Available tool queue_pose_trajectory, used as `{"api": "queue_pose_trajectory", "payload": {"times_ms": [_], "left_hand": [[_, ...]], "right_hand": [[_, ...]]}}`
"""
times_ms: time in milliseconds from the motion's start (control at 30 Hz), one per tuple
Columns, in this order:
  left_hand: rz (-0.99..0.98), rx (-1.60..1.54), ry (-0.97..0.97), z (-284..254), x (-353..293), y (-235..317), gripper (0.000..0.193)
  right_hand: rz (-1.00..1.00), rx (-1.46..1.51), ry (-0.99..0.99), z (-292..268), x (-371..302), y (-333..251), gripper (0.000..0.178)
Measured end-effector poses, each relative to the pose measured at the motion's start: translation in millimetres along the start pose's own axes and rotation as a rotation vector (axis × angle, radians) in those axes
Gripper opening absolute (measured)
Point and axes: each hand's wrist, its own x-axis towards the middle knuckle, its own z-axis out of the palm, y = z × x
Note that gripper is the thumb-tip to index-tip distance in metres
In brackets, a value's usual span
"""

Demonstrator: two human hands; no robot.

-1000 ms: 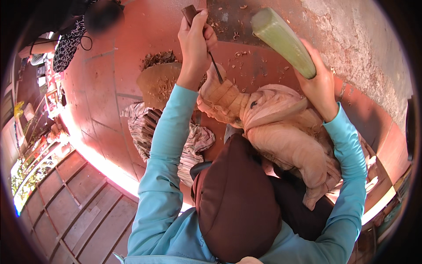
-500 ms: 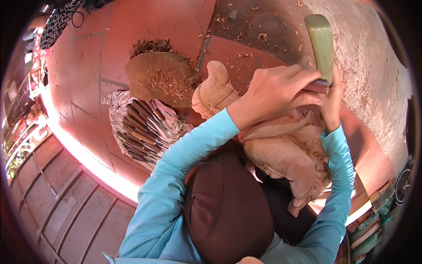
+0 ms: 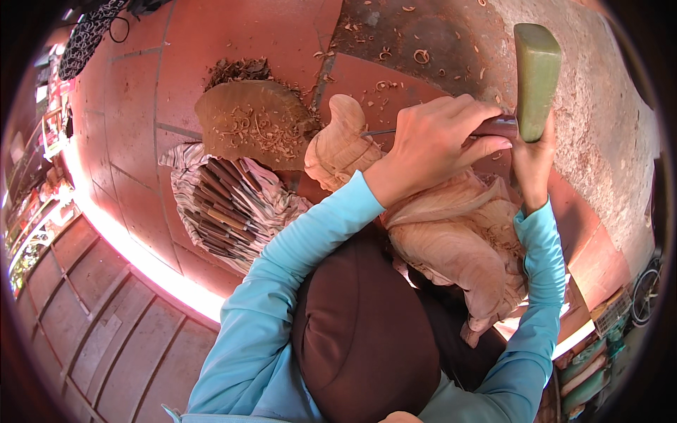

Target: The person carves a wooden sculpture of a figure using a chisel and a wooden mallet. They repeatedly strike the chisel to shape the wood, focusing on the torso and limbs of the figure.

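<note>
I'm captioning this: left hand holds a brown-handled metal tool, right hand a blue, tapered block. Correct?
The tapered block in the right hand is green, not blue, as the head view shows; the left hand holds the brown-handled metal tool.

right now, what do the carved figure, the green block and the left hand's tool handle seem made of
Carved figure: apparently bare wood, pale with flowing grain lines. Green block: smooth, slightly shiny; perhaps wood or plastic, unclear. Tool handle: dark brown, glossy; probably finished wood.
</note>
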Motion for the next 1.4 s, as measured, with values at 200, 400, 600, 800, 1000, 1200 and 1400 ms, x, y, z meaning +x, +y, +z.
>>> {"api": "queue_pose_trajectory", "payload": {"times_ms": [200, 400, 600, 800, 1000, 1200, 1400], "left_hand": [[-0.025, -0.017, 0.055, 5.4, -2.4, -4.9, 0.033], [-0.046, -0.029, 0.116, 2.0, 3.6, -6.9, 0.034], [-0.131, -0.089, 0.147, -2.6, 4.0, -7.2, 0.033], [-0.061, -0.067, 0.148, -2.6, 4.4, -9.9, 0.034], [0.248, -0.035, 0.083, -9.1, 6.3, -6.0, 0.041], [0.061, -0.018, 0.091, 1.6, -1.2, -9.8, 0.039], [0.019, -0.013, 0.097, 3.0, -0.9, -11.5, 0.036]], "right_hand": [[-0.005, 0.062, 0.056, -1.1, 1.3, -3.4, 0.040], [0.044, 0.152, 0.112, -8.2, 4.4, -1.3, 0.039], [-0.214, -0.178, 0.032, -10.7, 0.5, -3.1, 0.056], [-0.177, -0.096, 0.050, -8.6, -5.4, -2.0, 0.056], [-0.146, -0.103, 0.048, -9.7, -3.0, -1.6, 0.040], [-0.085, -0.062, 0.047, -7.3, -4.1, -7.4, 0.045], [-0.016, 0.099, 0.059, -7.1, -2.8, -4.0, 0.037]]}}
